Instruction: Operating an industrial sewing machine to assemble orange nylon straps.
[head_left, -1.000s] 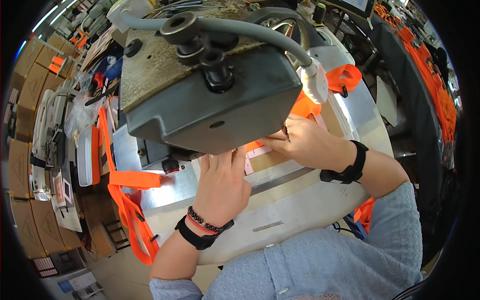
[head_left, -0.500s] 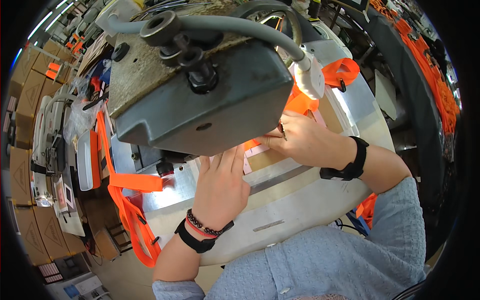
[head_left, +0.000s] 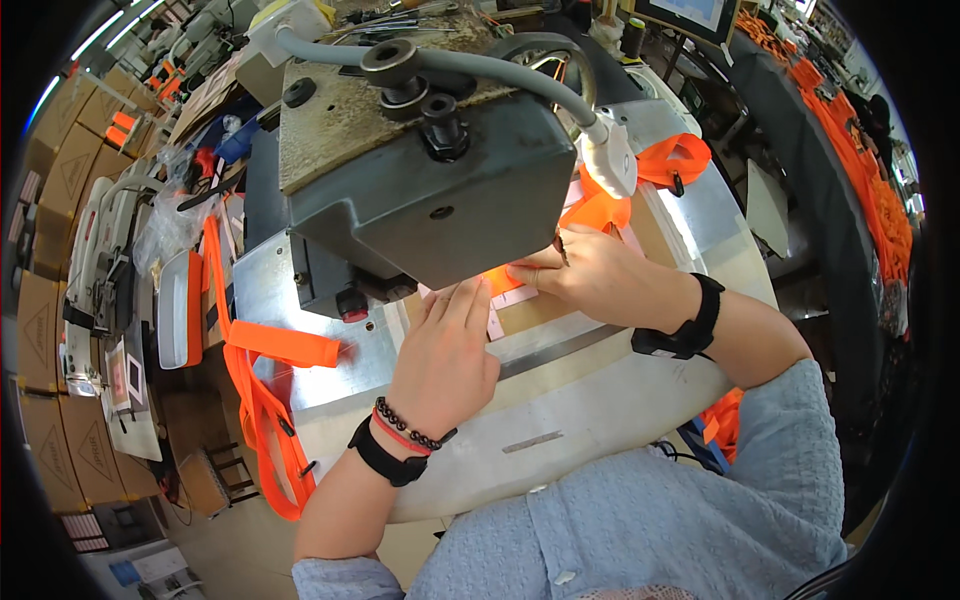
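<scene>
My left hand (head_left: pixel 445 350) lies palm down under the front of the sewing machine head (head_left: pixel 430 200), its fingers stretched out over a pale pink-edged template (head_left: pixel 497 320) on a metal bed plate (head_left: pixel 270 290). My right hand (head_left: pixel 590 280) is to its right, fingers bent and pinched on orange webbing (head_left: pixel 500 279) lying on the template. Part of its fingertips is hidden by the machine head. More orange strap loops behind at the upper right (head_left: pixel 672 160), with a black buckle on it. Long orange straps (head_left: pixel 282 342) with buckles hang over the left side of the bed.
A grey hose (head_left: pixel 480 65) crosses over the machine. At left are an orange-and-white tray (head_left: pixel 180 307), plastic bags (head_left: pixel 165 235), another machine (head_left: pixel 90 290) and stacked cardboard boxes (head_left: pixel 50 390). Orange items (head_left: pixel 875 215) lie along a dark-covered table at right. A screen (head_left: pixel 690 12) stands behind.
The view has shifted slightly, so the machine head looks a little smaller and shows more of the bed and template around my fingertips. My hands keep nearly the same pose and place.
</scene>
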